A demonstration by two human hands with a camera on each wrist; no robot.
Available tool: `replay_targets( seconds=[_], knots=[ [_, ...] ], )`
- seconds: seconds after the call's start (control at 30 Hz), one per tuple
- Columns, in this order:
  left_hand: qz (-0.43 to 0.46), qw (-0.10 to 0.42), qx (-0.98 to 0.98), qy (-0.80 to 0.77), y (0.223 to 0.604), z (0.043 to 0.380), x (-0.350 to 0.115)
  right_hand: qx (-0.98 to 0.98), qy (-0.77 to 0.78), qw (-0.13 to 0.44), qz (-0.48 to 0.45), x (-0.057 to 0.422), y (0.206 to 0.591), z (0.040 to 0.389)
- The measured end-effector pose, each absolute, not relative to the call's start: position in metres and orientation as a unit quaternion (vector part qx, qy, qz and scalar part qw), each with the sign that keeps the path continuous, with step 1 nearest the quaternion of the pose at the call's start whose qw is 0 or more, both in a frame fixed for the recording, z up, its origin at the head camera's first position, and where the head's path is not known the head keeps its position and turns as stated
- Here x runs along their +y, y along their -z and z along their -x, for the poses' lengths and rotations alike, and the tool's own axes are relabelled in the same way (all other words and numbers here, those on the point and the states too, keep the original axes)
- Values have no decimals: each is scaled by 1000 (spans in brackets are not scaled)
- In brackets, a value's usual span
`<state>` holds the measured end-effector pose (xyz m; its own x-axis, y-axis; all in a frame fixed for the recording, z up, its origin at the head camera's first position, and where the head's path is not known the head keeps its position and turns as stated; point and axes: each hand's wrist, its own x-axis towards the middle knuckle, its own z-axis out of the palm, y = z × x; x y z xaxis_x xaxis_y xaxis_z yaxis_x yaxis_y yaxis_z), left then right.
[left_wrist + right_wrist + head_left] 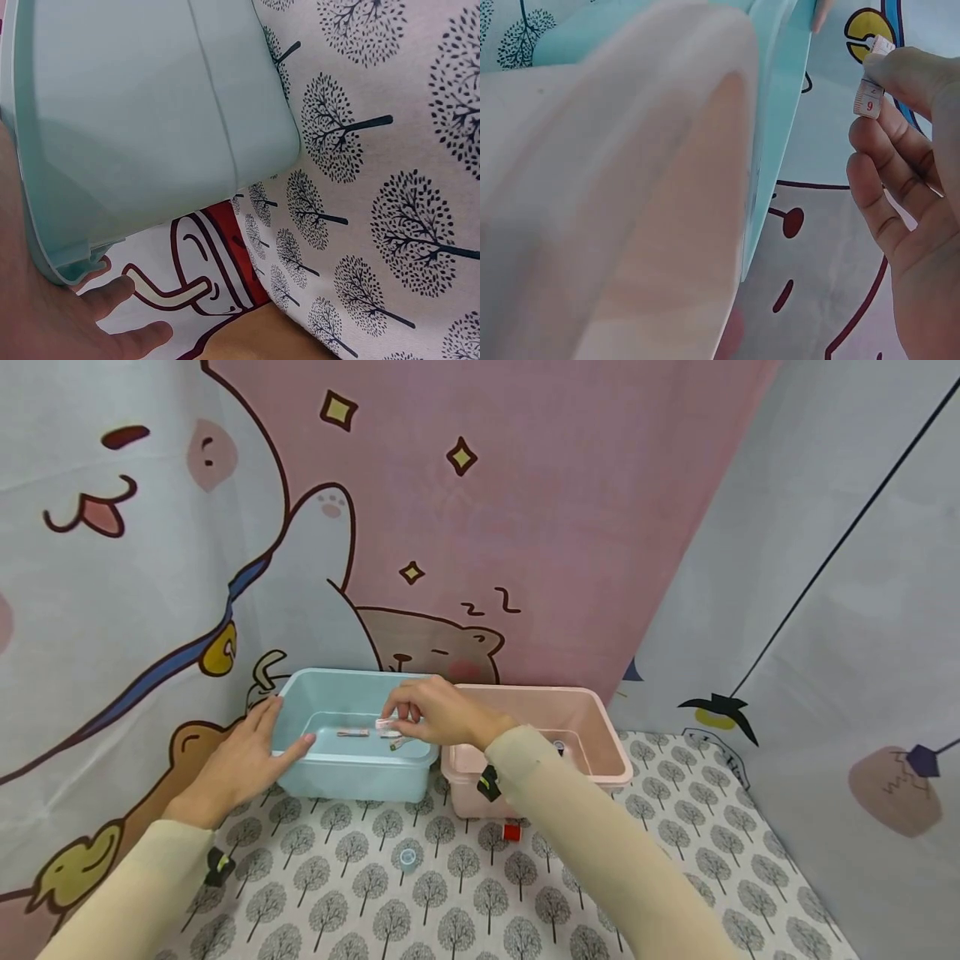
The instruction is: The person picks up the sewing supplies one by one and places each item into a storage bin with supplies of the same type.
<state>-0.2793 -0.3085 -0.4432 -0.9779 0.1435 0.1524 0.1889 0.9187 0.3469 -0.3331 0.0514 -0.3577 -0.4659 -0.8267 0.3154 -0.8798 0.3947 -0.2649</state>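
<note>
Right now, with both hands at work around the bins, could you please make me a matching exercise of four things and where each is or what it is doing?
1. Left hand
2. Right hand
3. Small red item
4. Small round light-blue item

A. On the cloth, in front of the pink bin
B. Pinching a numbered white strip
C. On the cloth, in front of the blue bin
D. At the blue bin's left rim

Pairs: 1-D, 2-B, 3-A, 4-C

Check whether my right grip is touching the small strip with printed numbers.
Touching. The right wrist view shows it plainly: your right grip pinches the numbered strip, its thumb lying across it.
</note>
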Motion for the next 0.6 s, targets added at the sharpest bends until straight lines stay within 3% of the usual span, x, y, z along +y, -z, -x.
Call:
replay_targets(
  seconds=[0.6],
  knots=[
    [83,64,-977,184,445,282,-310,-854,-188,78,-479,30,358,358]
  ],
)
